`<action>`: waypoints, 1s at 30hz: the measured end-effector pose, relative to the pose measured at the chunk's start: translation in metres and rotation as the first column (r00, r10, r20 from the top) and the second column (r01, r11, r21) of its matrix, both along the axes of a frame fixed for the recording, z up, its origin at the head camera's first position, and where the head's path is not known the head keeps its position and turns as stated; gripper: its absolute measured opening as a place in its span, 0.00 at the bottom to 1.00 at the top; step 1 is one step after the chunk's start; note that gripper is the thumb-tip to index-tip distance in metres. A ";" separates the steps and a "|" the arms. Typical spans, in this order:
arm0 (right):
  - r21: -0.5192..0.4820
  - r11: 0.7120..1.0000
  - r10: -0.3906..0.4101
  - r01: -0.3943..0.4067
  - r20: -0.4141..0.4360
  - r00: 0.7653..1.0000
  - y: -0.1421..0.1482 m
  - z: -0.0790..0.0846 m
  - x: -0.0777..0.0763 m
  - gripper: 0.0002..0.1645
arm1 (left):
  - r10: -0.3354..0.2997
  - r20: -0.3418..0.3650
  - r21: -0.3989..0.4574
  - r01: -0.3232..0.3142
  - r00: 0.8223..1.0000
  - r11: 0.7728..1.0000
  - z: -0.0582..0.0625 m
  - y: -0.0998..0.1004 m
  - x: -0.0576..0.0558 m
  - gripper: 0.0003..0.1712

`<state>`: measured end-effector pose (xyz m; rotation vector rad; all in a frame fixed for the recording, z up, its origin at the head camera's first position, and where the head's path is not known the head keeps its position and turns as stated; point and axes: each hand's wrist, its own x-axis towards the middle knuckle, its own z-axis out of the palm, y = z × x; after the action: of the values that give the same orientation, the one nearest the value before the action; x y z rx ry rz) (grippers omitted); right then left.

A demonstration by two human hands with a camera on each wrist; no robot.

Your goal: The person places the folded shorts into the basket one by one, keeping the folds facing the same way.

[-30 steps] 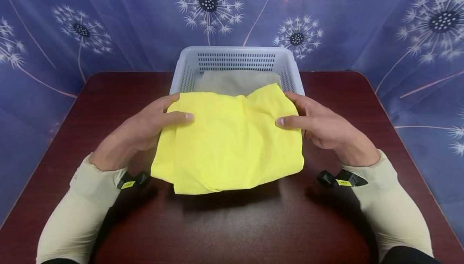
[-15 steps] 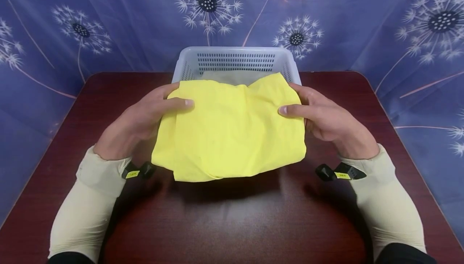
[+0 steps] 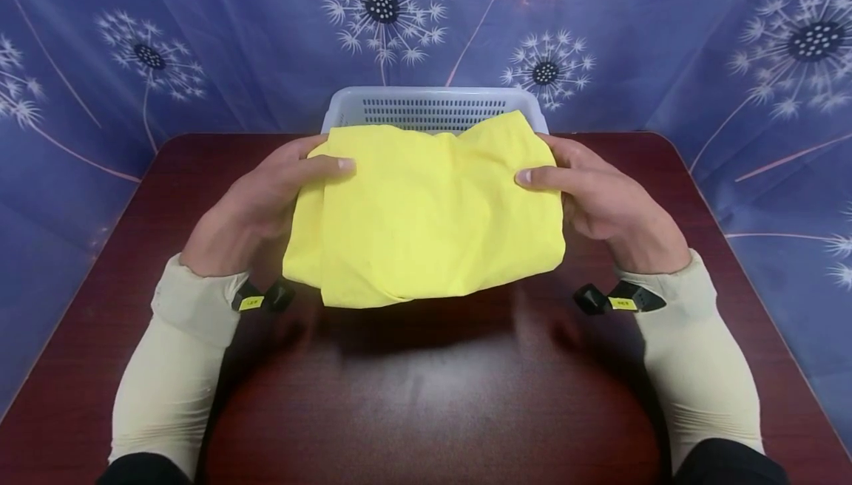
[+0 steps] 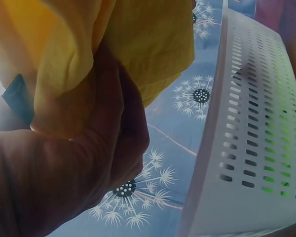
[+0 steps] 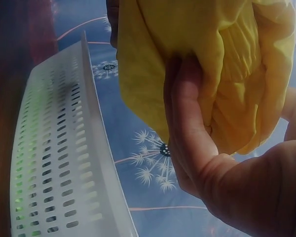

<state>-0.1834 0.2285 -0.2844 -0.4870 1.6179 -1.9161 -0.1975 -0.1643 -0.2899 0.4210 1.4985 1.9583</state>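
A folded yellow cloth (image 3: 426, 211), perhaps a garment, is held up between both hands in the head view. My left hand (image 3: 266, 189) grips its left side, thumb on top and fingers underneath. On the right side my right hand (image 3: 599, 193) pinches it the same way. The cloth hides most of a pale plastic basket (image 3: 433, 93) behind it. From the left wrist view, the cloth (image 4: 153, 44) hangs in folds over the curled fingers of the left hand (image 4: 74, 163). Gathered folds of the cloth (image 5: 232, 64) show above the right hand (image 5: 202, 133) in the right wrist view.
The basket stands at the back of a dark red-brown table (image 3: 426, 411). Its slotted wall (image 4: 251, 123) shows in the left wrist view, with something green visible through the slots. A blue curtain (image 3: 253, 34) with dandelion prints hangs behind the table.
Both hands have moved forward together with the yellow cloth, away from the body and toward the basket. The cloth now covers more of the basket, including the pale contents seen earlier.
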 end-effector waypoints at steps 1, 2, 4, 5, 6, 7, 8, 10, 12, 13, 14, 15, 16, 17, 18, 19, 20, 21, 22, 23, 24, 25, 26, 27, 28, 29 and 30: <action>-0.005 1.000 0.002 -0.002 -0.004 1.000 0.000 0.000 -0.001 0.23 | 0.009 0.006 0.002 -0.009 1.000 1.000 0.000 0.000 -0.001 0.23; -0.012 1.000 0.002 -0.002 -0.003 1.000 0.000 0.000 -0.003 0.23 | 0.016 0.015 0.006 -0.016 1.000 1.000 0.000 0.000 -0.002 0.23; -0.024 1.000 0.004 -0.004 0.000 1.000 0.000 0.000 -0.005 0.21 | 0.030 0.035 0.017 -0.031 0.999 0.999 0.001 -0.001 -0.004 0.22; -0.030 1.000 0.003 -0.003 0.004 1.000 -0.001 0.000 -0.007 0.21 | 0.038 0.043 0.020 -0.039 0.998 0.999 0.001 -0.001 -0.005 0.22; -0.036 0.999 -0.001 0.001 0.007 1.000 -0.001 0.000 -0.008 0.20 | 0.046 0.050 0.024 -0.048 0.998 0.999 0.001 -0.001 -0.006 0.22; -0.038 0.999 -0.003 0.003 0.006 1.000 -0.001 0.000 -0.009 0.19 | 0.055 0.062 0.031 -0.057 0.997 0.998 0.001 -0.002 -0.007 0.21; -0.044 0.999 -0.007 0.008 0.010 1.000 -0.001 0.000 -0.010 0.18 | 0.062 0.071 0.039 -0.065 0.996 0.997 0.001 -0.002 -0.008 0.21; -0.048 0.999 -0.018 0.019 0.008 1.000 -0.001 0.000 -0.013 0.17 | 0.073 0.080 0.055 -0.078 0.994 0.995 0.001 -0.002 -0.009 0.20; -0.050 0.998 -0.028 0.028 0.004 1.000 -0.002 0.000 -0.015 0.16 | 0.091 0.080 0.067 -0.097 0.993 0.993 0.001 -0.002 -0.010 0.19; -0.051 0.998 -0.030 0.030 0.004 1.000 -0.002 0.000 -0.017 0.16 | 0.103 0.082 0.072 -0.109 0.991 0.991 0.000 -0.002 -0.011 0.18; -0.053 0.998 -0.033 0.034 0.007 0.999 -0.002 0.000 -0.019 0.16 | 0.115 0.079 0.075 -0.121 0.990 0.990 0.000 -0.003 -0.011 0.17; -0.051 0.998 -0.040 0.041 0.008 0.999 -0.002 0.000 -0.020 0.16 | 0.132 0.074 0.076 -0.138 0.988 0.988 0.000 -0.003 -0.012 0.16; -0.050 0.998 -0.042 0.043 0.010 0.999 -0.003 0.000 -0.022 0.16 | 0.152 0.072 0.078 -0.157 0.986 0.984 0.000 -0.003 -0.013 0.16; -0.051 0.998 -0.046 0.047 0.014 0.999 -0.003 0.000 -0.024 0.16 | 0.172 0.071 0.080 -0.177 0.983 0.981 -0.001 -0.003 -0.013 0.16; -0.056 0.997 -0.047 0.048 0.022 0.999 -0.002 0.000 -0.026 0.17 | 0.188 0.072 0.083 -0.194 0.979 0.977 -0.001 -0.003 -0.014 0.15; -0.067 0.997 -0.042 0.045 0.035 0.999 -0.002 0.000 -0.028 0.17 | 0.209 0.071 0.084 -0.215 0.975 0.973 -0.002 -0.002 -0.015 0.15; -0.078 0.996 -0.040 0.043 0.045 0.998 -0.002 -0.001 -0.030 0.17 | 0.228 0.066 0.085 -0.233 0.971 0.969 -0.002 -0.002 -0.016 0.15; -0.092 0.995 -0.038 0.044 0.058 0.998 -0.001 -0.001 -0.032 0.17 | 0.247 0.068 0.090 -0.252 0.967 0.964 -0.002 -0.001 -0.016 0.15; -0.105 0.993 -0.037 0.045 0.071 0.997 -0.001 -0.001 -0.034 0.17 | 0.263 0.072 0.095 -0.269 0.962 0.958 -0.002 -0.001 -0.017 0.15; -0.114 0.992 -0.048 0.057 0.083 0.995 -0.002 -0.001 -0.036 0.17 | 0.281 0.073 0.097 -0.287 0.957 0.953 -0.003 -0.001 -0.018 0.15; -0.122 0.990 -0.062 0.073 0.092 0.994 -0.002 -0.002 -0.037 0.17 | 0.298 0.068 0.095 -0.304 0.952 0.948 -0.003 0.000 -0.019 0.16; -0.128 0.988 -0.075 0.088 0.101 0.992 -0.003 -0.003 -0.039 0.17 | 0.315 0.064 0.096 -0.320 0.947 0.942 -0.003 0.000 -0.020 0.16; -0.129 0.986 -0.094 0.107 0.106 0.990 -0.003 -0.003 -0.040 0.17 | 0.330 0.060 0.099 -0.334 0.942 0.937 -0.004 0.000 -0.021 0.17; -0.134 0.983 -0.111 0.126 0.115 0.987 -0.004 -0.004 -0.042 0.16 | 0.343 0.059 0.105 -0.347 0.938 0.932 -0.004 0.000 -0.022 0.18; -0.138 0.980 -0.124 0.141 0.124 0.985 -0.005 -0.005 -0.044 0.16 | 0.356 0.052 0.106 -0.360 0.933 0.927 -0.005 0.000 -0.023 0.19; -0.146 0.977 -0.135 0.155 0.134 0.982 -0.006 -0.006 -0.045 0.16 | 0.368 0.047 0.109 -0.371 0.929 0.922 -0.006 0.000 -0.024 0.20; -0.158 0.975 -0.136 0.159 0.148 0.980 -0.007 -0.007 -0.047 0.15 | 0.375 0.043 0.115 -0.378 0.926 0.919 -0.007 0.001 -0.026 0.20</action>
<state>-0.2304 0.2213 -0.2917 -0.3016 1.4472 -2.1601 -0.2232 -0.1637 -0.2964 0.1681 1.5397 2.3538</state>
